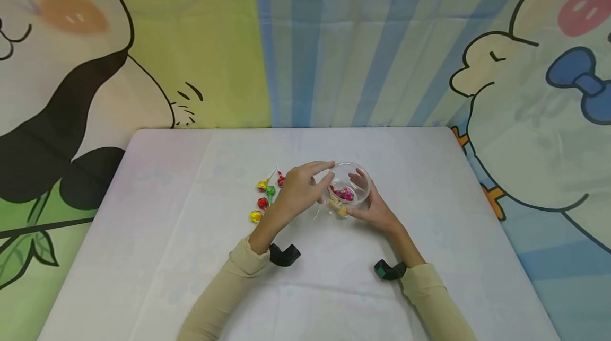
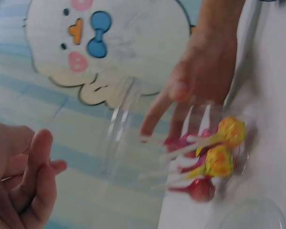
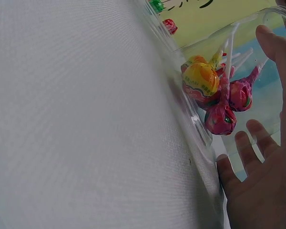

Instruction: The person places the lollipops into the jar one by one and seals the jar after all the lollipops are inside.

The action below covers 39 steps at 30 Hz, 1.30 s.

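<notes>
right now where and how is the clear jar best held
Likely the outer wall of the clear jar, from its right side, thumb in front and fingers behind, as the right hand sits: it stands upright, and its round wall suits a wrap.

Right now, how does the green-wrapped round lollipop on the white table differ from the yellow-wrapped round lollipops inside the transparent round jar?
The green-wrapped lollipop lies on the white table; the yellow-wrapped lollipops sit inside the transparent jar, heads low, sticks upward. The green lollipop's wrapper is green, the yellow ones' yellow with orange. All have rounded, wrapped heads.
</notes>
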### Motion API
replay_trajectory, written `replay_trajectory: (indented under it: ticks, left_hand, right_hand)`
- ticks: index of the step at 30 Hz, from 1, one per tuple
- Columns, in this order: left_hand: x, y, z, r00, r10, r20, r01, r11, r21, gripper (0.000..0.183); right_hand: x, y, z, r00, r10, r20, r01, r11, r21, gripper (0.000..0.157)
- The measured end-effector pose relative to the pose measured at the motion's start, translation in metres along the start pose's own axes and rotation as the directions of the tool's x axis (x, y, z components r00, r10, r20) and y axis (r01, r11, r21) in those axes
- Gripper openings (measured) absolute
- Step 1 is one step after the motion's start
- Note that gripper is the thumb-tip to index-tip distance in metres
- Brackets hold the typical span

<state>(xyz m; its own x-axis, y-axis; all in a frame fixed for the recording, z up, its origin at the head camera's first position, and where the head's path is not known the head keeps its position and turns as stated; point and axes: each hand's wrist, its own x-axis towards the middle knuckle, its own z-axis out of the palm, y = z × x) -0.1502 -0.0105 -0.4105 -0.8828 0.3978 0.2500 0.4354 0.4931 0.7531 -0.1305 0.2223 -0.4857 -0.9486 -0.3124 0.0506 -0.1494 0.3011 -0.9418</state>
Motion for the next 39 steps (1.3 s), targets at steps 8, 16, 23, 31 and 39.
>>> replay_trajectory:
  ticks: [8, 16, 23, 31, 39]
  left_hand:
    - [-0.063, -0.049, -0.044, 0.978, 0.075, -0.195, -0.082, 0.996, -0.027, 0.042]
    - [-0.127, -0.093, -0.057, 0.993, 0.062, -0.103, -0.042, 0.981, 0.192, 0.053]
    - [-0.145, -0.109, -0.052, 0.99, 0.108, -0.092, -0.077, 0.953, 0.292, 0.047]
    - [-0.146, -0.113, -0.047, 0.998, 0.068, 0.019, -0.07, 0.948, 0.309, 0.046]
    - [-0.143, -0.116, -0.041, 0.994, 0.053, 0.095, -0.08, 0.946, 0.314, 0.034]
  right_hand:
    - [0.001, -0.001, 0.0, 1.0, 0.021, -0.007, -0.021, 0.999, -0.024, 0.101]
    - [0.002, -0.002, 0.001, 1.0, 0.027, -0.007, -0.027, 0.999, -0.032, 0.102]
    - [0.002, -0.003, 0.002, 1.0, 0.025, -0.008, -0.025, 1.0, -0.012, 0.101]
    - [0.002, -0.002, 0.004, 1.0, 0.009, -0.011, -0.009, 1.0, 0.007, 0.099]
    - [0.004, 0.024, 0.003, 1.0, 0.007, -0.025, -0.007, 1.0, 0.004, 0.103]
